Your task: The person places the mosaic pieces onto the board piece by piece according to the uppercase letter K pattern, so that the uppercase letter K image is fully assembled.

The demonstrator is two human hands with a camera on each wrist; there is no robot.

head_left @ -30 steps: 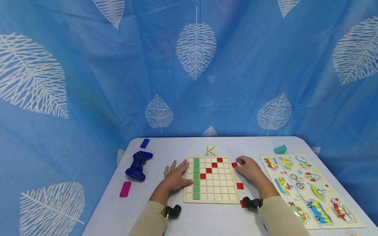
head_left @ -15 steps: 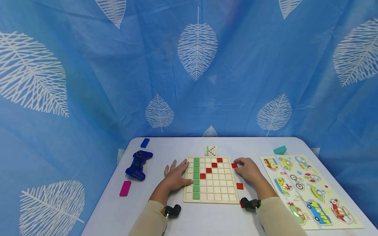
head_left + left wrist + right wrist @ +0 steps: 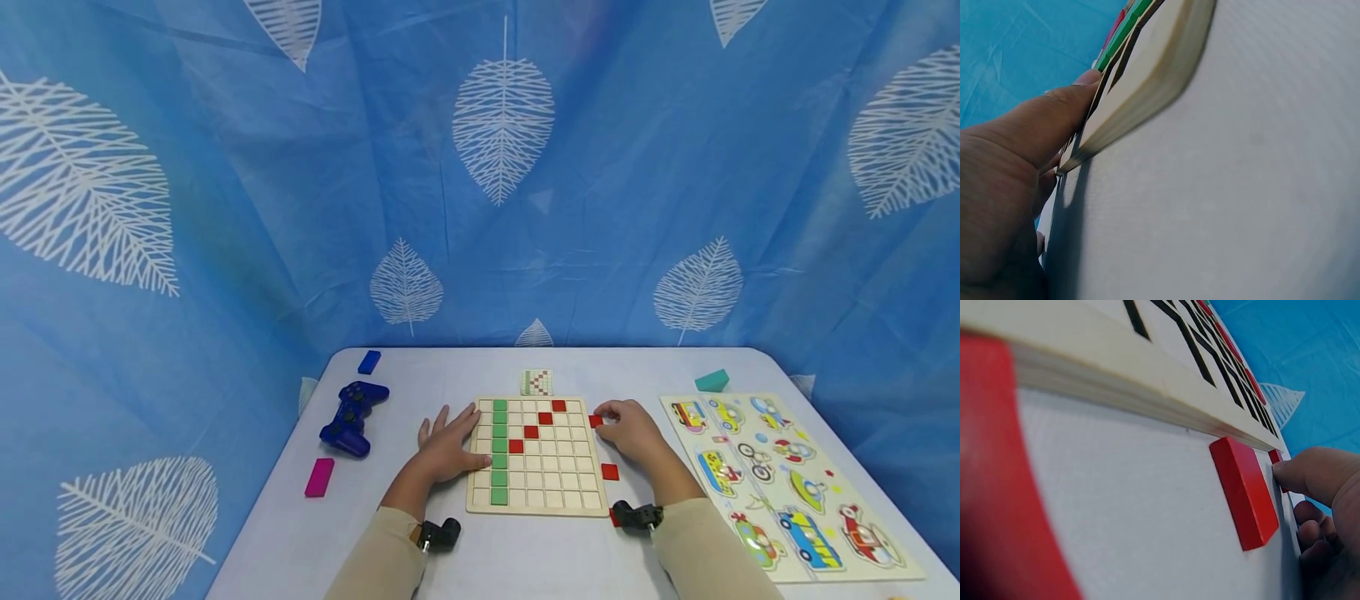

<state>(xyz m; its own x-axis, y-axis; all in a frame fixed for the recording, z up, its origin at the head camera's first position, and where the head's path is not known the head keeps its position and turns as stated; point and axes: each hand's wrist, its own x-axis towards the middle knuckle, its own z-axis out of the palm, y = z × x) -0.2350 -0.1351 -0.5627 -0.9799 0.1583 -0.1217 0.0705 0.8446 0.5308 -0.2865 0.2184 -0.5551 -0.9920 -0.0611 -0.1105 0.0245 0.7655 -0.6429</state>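
Note:
A wooden grid board (image 3: 551, 485) lies on the white table, with a column of green square tiles (image 3: 499, 432) and a diagonal of red ones (image 3: 531, 432) in its cells. My left hand (image 3: 444, 454) rests at the board's left side, fingers spread and fairly straight; its thumb (image 3: 1063, 109) lies on the edge near the green column. Just off the board's upper right, my right hand (image 3: 636, 429) pinches a red tile (image 3: 596, 421) that sits at table level. Nearer me are a loose red tile (image 3: 610, 472) and another (image 3: 614, 518), partly covered by the wrist camera.
A small pattern card (image 3: 537, 382) lies behind the board. To the left are a blue game controller (image 3: 354, 417), a pink block (image 3: 319, 477) and a blue block (image 3: 369, 362). On the right are a picture puzzle board (image 3: 787, 483) and a teal block (image 3: 712, 381).
My right hand has shifted very slightly at the red tile, its wrist moving a little left over the nearest tile. The left hand stays in place.

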